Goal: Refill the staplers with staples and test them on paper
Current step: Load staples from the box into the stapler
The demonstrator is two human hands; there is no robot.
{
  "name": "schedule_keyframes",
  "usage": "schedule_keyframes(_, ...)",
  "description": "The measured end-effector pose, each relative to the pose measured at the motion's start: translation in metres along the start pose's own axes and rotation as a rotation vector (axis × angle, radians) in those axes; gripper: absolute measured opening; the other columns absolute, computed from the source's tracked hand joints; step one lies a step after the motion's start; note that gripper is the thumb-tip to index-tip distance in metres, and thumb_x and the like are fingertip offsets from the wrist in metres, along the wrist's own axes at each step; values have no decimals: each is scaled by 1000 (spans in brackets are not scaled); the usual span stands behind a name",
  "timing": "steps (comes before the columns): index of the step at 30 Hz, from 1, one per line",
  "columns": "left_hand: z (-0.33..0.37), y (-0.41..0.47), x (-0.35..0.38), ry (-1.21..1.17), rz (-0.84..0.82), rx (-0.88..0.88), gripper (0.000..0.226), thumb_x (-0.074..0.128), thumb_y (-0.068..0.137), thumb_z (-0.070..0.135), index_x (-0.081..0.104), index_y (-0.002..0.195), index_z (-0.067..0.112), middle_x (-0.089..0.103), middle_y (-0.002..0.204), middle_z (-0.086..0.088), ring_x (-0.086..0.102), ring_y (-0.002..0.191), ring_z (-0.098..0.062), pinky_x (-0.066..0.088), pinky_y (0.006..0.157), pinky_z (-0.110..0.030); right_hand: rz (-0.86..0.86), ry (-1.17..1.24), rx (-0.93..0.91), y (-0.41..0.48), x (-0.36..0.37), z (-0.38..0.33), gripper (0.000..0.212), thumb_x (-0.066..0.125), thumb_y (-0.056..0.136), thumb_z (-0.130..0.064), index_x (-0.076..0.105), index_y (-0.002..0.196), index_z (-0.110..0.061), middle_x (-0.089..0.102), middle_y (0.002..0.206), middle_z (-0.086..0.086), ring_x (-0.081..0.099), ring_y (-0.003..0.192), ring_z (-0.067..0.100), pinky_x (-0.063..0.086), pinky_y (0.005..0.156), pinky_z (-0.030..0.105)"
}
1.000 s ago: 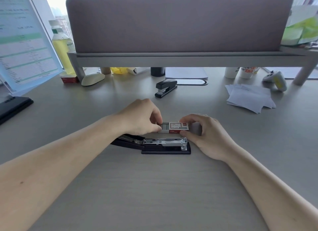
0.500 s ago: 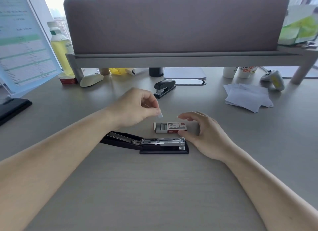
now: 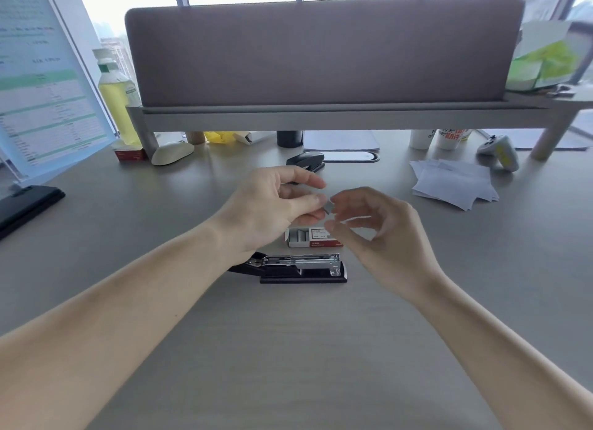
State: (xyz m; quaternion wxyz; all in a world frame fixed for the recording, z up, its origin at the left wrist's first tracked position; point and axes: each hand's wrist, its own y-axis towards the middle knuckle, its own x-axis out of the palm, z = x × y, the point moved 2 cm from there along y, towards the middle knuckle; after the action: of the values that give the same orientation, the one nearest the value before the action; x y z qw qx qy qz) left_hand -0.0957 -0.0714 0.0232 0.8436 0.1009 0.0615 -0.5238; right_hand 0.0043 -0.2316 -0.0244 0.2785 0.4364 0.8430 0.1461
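A black stapler (image 3: 301, 267) lies flipped open on the desk, its metal staple channel showing. Just behind it sits a small red and white staple box (image 3: 313, 237) with its tray slid out to the left. My left hand (image 3: 272, 205) is raised above the box and pinches a small strip of staples (image 3: 329, 207) between thumb and fingers. My right hand (image 3: 378, 227) hovers beside it, fingers loosely curled, its fingertips close to the strip. A second black stapler (image 3: 306, 160) stands shut farther back. A pile of white paper (image 3: 455, 186) lies at the right.
A grey shelf riser (image 3: 321, 117) with a padded screen spans the back of the desk. Under and beside it stand a yellow bottle (image 3: 117, 96), a beige mouse (image 3: 171, 152), paper cups (image 3: 447, 137) and a white game controller (image 3: 499, 152). A document stand (image 3: 41, 86) is at the left.
My left hand lifted a strip of staples out of the box and rose. My right hand let go of the box and came up toward the strip.
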Motion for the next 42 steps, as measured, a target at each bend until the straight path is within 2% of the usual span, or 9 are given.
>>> schedule_keyframes(4, -3, -6, 9, 92, 1, 62, 9, 76, 90, 5, 77, 98, 1, 79, 86, -20, 78, 77, -21, 63, 72, -24, 17, 23, 34, -12, 1, 4, 15, 83, 90, -18, 77, 89, -32, 81, 86, -16, 78, 80, 2, 62, 83, 21)
schedule_keyframes(8, -11, -9, 8, 116, -10, 33, 8, 78, 89, 8, 77, 95, 3, 80, 83, -17, 79, 79, -25, 64, 75, -29, 25, -18, 44, -17, 2, 8, 21, 88, 85, -22, 80, 104, -24, 81, 88, -9, 79, 83, 7, 63, 84, 24)
schedule_keyframes(11, -15, -11, 9, 95, -46, 15, 9, 78, 89, 7, 77, 96, 2, 80, 83, -16, 80, 82, -27, 65, 78, -31, -3, -16, 28, -17, 5, 8, 8, 82, 91, -20, 81, 98, -22, 83, 90, -10, 79, 85, 7, 63, 87, 27)
schedule_keyframes(17, -16, -12, -1, 400, -41, 169, 13, 84, 86, 23, 78, 97, 23, 79, 93, 7, 77, 85, -8, 62, 84, -32, -33, -35, 34, -17, 6, 8, 7, 78, 95, -18, 82, 92, -22, 81, 87, -19, 76, 82, -3, 50, 77, 4)
schedule_keyframes(20, -12, -13, -4, 426, -99, 229, 13, 82, 86, 15, 77, 97, 21, 79, 94, 7, 77, 89, -8, 63, 88, -37, -61, -55, 21, -17, 8, 7, 9, 79, 93, -16, 82, 93, -24, 80, 88, -20, 75, 82, -4, 47, 77, 2)
schedule_keyframes(25, -11, -20, -3, 546, -89, 270, 8, 81, 88, 14, 78, 89, 21, 80, 85, 10, 77, 82, -3, 62, 85, -37, -104, -96, 15, -19, 9, 10, 10, 81, 91, -22, 82, 101, -25, 80, 93, -17, 74, 92, -2, 52, 83, 8)
schedule_keyframes(29, -20, -27, -7, 517, -76, 202, 12, 82, 87, 13, 78, 88, 24, 80, 85, 11, 77, 81, -3, 62, 87, -35, -241, -199, 18, -22, 3, 14, 43, 89, 79, -31, 74, 119, -30, 77, 107, -20, 70, 110, 0, 56, 91, 20)
schedule_keyframes(33, -27, -33, -3, 575, -103, 181, 11, 82, 86, 16, 78, 86, 26, 79, 83, 16, 75, 80, 1, 59, 82, -23, -268, -221, 43, -23, 2, 18, 42, 89, 79, -24, 72, 117, -33, 77, 101, -19, 73, 99, 0, 57, 89, 23)
schedule_keyframes(42, -29, -32, -4, 532, -54, 183, 10, 81, 88, 15, 79, 85, 24, 80, 82, 12, 76, 79, -2, 60, 81, -22, -260, -198, 67, -23, 3, 21, 42, 89, 80, -25, 72, 116, -36, 79, 99, -16, 73, 98, 1, 56, 93, 21)
